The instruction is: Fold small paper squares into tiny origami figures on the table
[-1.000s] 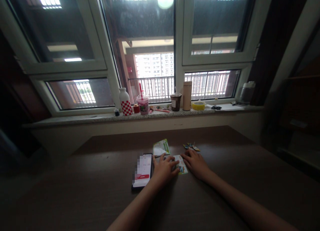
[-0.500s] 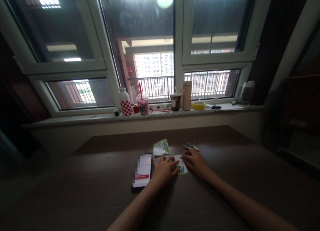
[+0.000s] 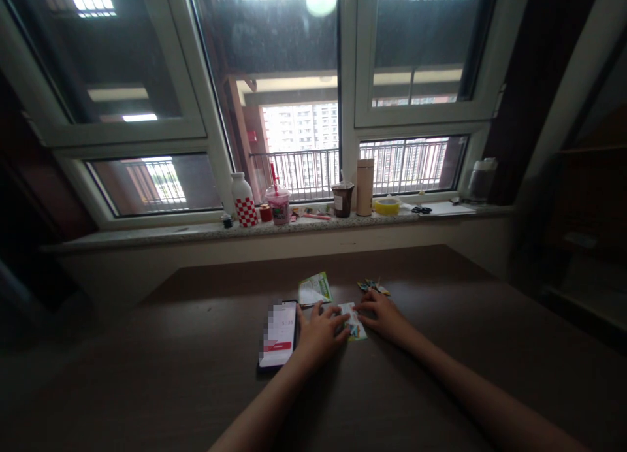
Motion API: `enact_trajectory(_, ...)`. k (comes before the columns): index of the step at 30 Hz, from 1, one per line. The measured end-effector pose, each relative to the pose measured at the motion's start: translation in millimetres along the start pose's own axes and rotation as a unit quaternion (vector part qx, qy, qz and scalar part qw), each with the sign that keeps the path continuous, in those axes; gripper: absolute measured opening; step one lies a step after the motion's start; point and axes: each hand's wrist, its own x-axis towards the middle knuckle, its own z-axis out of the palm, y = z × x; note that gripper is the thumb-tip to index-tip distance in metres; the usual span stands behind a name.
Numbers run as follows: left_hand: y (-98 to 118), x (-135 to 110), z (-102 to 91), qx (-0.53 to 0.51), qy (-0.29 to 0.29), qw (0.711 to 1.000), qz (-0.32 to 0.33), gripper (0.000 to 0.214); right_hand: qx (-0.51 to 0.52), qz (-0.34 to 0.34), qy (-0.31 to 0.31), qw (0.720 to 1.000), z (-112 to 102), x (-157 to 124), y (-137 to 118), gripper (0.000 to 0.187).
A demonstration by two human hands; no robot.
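A small printed sheet of paper [image 3: 356, 332] with green and blue colouring lies flat on the dark brown table [image 3: 196, 413]. My left hand [image 3: 321, 331] rests on its left side with fingers spread. At its upper right edge, the fingertips of my right hand [image 3: 381, 316] touch the paper, the fingers stretched out. Just beyond my right hand lies a small crumpled colourful piece [image 3: 373, 287], too small to make out. Another green-and-white printed paper [image 3: 316, 289] lies beyond my left hand. A lit phone [image 3: 279, 338] sits left of my left hand.
Behind the table runs a stone windowsill [image 3: 206, 228]. On it stand a checkered bottle [image 3: 243, 200], a pink cup with a straw [image 3: 277, 206], a dark drink cup [image 3: 342, 200], a tan flask [image 3: 364, 187], yellow tape [image 3: 386, 207] and black scissors [image 3: 422, 210].
The view has shifted very slightly. Both hands stay on the paper in nearly the same place, with no clear change in hold.
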Motion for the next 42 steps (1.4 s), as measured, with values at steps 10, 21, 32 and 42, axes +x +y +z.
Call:
enact_trajectory(10,-2.6,0.7,3.1,-0.018,0.009,1.0,0.007,0.038,0.026,-0.025,-0.043,0.998,-6.8,-8.0,4.8,0.037)
enact_trajectory(21,-2.9,-0.7,3.4,-0.019,0.007,1.0,0.011,0.039,0.067,-0.015,-0.124,0.99,-21.9,-17.1,1.3,0.056)
enact_trajectory(32,-5.7,-0.3,8.4,-0.022,0.02,0.999,0.017,0.038,0.094,-0.026,-0.093,0.991,-15.6,-20.3,10.1,0.056)
enact_trajectory(42,-5.6,-0.4,7.7,-0.01,0.013,1.0,0.014,0.038,0.159,-0.023,-0.04,0.986,-11.7,-19.5,10.5,0.048)
